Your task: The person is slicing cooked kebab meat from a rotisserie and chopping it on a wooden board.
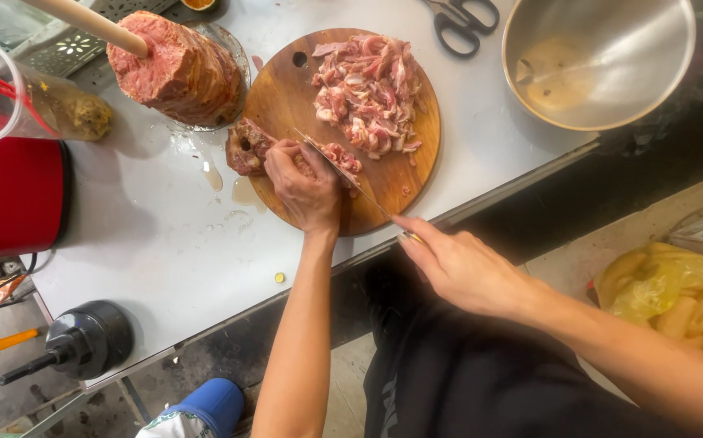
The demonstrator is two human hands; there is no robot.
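Surface: steel worktable, wet in patches, spreads out beyond both hands.
Bowl: large metal bowl sits far beyond the right hand.
Meat block: big stacked block on a spit stands beyond the left hand.
Board: round wooden cutting board lies under the left hand.
Done: heap of sliced meat lies just beyond the knife.
Left: one uncut meat chunk remains, by my judgement a small share.
Left hand: fingers curled, pressing down on the chunk.
Right hand: closed around the handle of the knife, blade beside the left knuckles.
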